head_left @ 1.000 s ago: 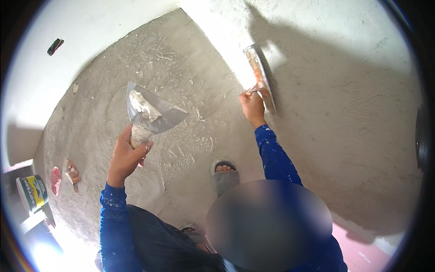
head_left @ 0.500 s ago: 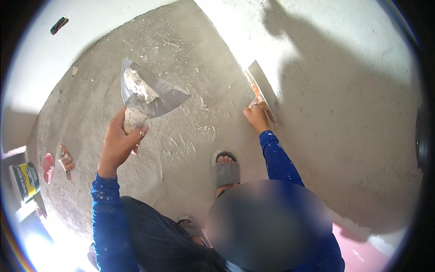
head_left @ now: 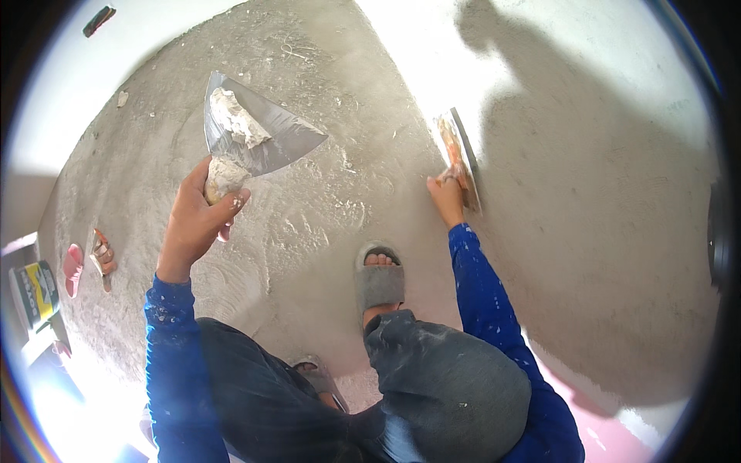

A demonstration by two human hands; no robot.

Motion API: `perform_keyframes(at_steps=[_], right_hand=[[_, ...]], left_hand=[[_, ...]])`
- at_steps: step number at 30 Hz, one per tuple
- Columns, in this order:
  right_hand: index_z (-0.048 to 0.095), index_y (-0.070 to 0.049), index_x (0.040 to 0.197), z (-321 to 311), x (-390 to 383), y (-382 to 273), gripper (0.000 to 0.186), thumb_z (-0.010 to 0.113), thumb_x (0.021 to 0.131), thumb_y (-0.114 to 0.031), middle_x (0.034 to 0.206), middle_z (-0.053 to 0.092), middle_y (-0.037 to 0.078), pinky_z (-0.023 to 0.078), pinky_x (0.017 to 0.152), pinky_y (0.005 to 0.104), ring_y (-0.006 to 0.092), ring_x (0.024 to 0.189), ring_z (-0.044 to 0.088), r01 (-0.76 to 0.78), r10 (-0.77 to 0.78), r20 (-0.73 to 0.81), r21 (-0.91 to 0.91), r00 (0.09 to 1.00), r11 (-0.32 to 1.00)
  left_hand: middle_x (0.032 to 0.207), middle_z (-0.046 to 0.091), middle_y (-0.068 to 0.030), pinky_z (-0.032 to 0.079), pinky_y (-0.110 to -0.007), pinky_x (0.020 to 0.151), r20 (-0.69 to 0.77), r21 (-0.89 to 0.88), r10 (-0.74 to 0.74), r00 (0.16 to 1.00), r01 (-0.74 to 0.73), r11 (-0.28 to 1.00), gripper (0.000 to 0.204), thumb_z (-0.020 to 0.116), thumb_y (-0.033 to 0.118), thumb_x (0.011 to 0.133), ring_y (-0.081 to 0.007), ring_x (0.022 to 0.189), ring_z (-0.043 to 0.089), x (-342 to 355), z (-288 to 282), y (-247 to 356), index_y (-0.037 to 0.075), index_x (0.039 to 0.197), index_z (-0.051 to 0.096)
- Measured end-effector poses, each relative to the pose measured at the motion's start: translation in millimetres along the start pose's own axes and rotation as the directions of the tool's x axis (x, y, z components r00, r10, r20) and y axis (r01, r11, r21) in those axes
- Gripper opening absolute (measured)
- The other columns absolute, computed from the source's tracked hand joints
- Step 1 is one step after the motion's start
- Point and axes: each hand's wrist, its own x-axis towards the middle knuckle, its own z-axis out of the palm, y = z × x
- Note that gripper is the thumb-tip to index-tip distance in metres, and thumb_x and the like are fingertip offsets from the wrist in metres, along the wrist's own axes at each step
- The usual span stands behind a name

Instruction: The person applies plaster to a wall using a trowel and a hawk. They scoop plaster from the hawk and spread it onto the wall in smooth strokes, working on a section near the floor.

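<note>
My left hand (head_left: 193, 216) grips a wide putty knife (head_left: 282, 139) by its plaster-caked handle. The triangular metal blade points up and away, and a thick lump of whitish plaster (head_left: 235, 117) lies on it. On the right, my right hand (head_left: 448, 197) is closed around the orange, plaster-smeared handle of a finishing trowel (head_left: 457, 150). The trowel's long blade is at the wall (head_left: 587, 216), its flat side toward the surface; whether the whole face touches cannot be made out.
My sandalled foot (head_left: 380, 278) stands on the rough, plaster-spattered floor (head_left: 309, 208). At the far left are a pink slipper (head_left: 73, 270), an orange-handled tool (head_left: 102, 258) and a dark bucket with a yellow label (head_left: 35, 293). A small dark object (head_left: 99, 21) is on the white wall at upper left.
The trowel has turned flatter toward the wall and shifted slightly right with my right hand. My left hand and the loaded putty knife have risen a little in view. My bent knee now shows.
</note>
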Motion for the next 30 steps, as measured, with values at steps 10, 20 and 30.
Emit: perform_keyframes(at_steps=[10, 20, 30], right_hand=[[0.056, 0.005, 0.081, -65.5, -141.9, 79.6, 0.029, 0.068, 0.091, -0.020, 0.072, 0.057, 0.011, 0.046, 0.065, 0.0385, 0.0215, 0.066, 0.055, -0.017, 0.016, 0.021, 0.069, 1.000, 0.997], [0.067, 0.010, 0.092, -4.2, -18.6, 10.9, 0.044, 0.065, 0.090, -0.034, 0.095, 0.068, 0.031, 0.052, 0.083, 0.0472, 0.0426, 0.094, 0.068, 0.052, -0.046, 0.136, -0.046, 0.990, 0.998], [0.065, 0.009, 0.089, -37.7, -20.9, -30.0, 0.044, 0.065, 0.092, -0.035, 0.092, 0.069, 0.030, 0.053, 0.079, 0.0471, 0.0441, 0.090, 0.068, -0.018, 0.012, -0.115, -0.050, 0.993, 0.999]], left_hand=[[0.076, 0.059, -0.0009, 0.045, -0.025, 0.045, -0.022, -0.009, 0.047, 0.999, -0.047, 0.999, 0.044, 0.072, 0.017, 0.084, -0.0073, 0.055, 0.053, -11.0, -3.0, 10.9, -0.002, 0.122, 0.060], [0.076, 0.060, -0.0012, 0.045, -0.025, 0.045, -0.036, 0.034, 0.018, 0.999, -0.017, 0.999, 0.046, 0.072, 0.018, 0.084, -0.0074, 0.057, 0.055, -11.9, -1.0, 17.0, -0.002, 0.123, 0.059], [0.077, 0.060, -0.0007, 0.047, -0.025, 0.046, -0.043, -0.012, 0.023, 0.999, -0.023, 1.000, 0.048, 0.072, 0.018, 0.085, -0.0072, 0.058, 0.056, -3.1, 0.8, -0.9, -0.002, 0.127, 0.057]])
